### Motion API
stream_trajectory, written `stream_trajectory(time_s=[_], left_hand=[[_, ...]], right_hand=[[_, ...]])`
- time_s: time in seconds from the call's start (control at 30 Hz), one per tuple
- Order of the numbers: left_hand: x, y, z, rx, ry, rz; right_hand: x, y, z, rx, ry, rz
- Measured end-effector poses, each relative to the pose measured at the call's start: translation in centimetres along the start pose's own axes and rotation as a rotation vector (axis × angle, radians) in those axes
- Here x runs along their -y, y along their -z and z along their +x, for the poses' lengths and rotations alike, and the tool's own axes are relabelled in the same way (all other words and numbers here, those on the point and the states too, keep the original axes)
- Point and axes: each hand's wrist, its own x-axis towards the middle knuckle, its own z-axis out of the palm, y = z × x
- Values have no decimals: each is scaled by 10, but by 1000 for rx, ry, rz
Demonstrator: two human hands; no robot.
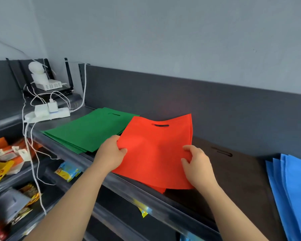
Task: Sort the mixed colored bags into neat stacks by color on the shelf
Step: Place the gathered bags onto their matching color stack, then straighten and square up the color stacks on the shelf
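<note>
A red bag [155,150] with a cut-out handle lies on the top shelf [111,178], on top of at least one other red bag. My left hand [109,152] pinches its left edge. My right hand [198,164] grips its right side near the front corner. To the left lies a stack of green bags [89,129]. A dark brown bag [233,164] lies flat to the right of the red one. Several blue bags [292,192] are fanned out at the far right.
A white power strip [47,115] with chargers, cables and a router sits at the shelf's far left. Lower shelves [24,171] hold snack packets. A dark back panel [181,98] closes off the rear of the shelf.
</note>
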Motion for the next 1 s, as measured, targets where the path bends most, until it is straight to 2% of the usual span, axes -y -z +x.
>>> stream_trajectory(time_s=[0.27, 0.6, 0.8, 1.0], left_hand=[[34, 6, 49, 137, -89, 253], [52, 9, 57, 93, -381, 587], [33, 0, 40, 150, -535, 414], [-10, -27, -10, 259, -694, 228]], right_hand=[[29, -39, -2, 55, -180, -173], [47, -66, -15, -9, -233, -615], [49, -51, -35, -94, -227, -533], [37, -19, -75, -128, -301, -499]])
